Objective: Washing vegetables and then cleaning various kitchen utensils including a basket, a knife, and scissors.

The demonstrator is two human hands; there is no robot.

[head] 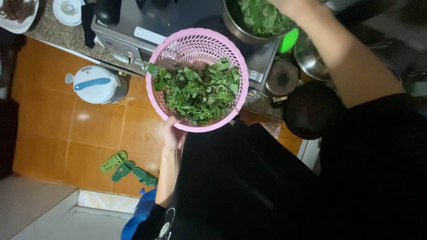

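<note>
While my left hand (172, 133) grips the near rim of the basket (178, 49), holding it tilted beside the pot (235, 26), the greens (200, 91) stay heaped low inside. My right hand (289, 5) reaches over the pot's leaves; its fingers are cut off, so its grip I cannot tell.

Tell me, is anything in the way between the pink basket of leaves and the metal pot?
Nothing visible. The pink basket, held by the left hand, sits right beside the metal pot, where the right hand reaches.

The stove top is crowded by the pink colander (195, 49) and metal pot (240, 27) — little room is left between.
</note>
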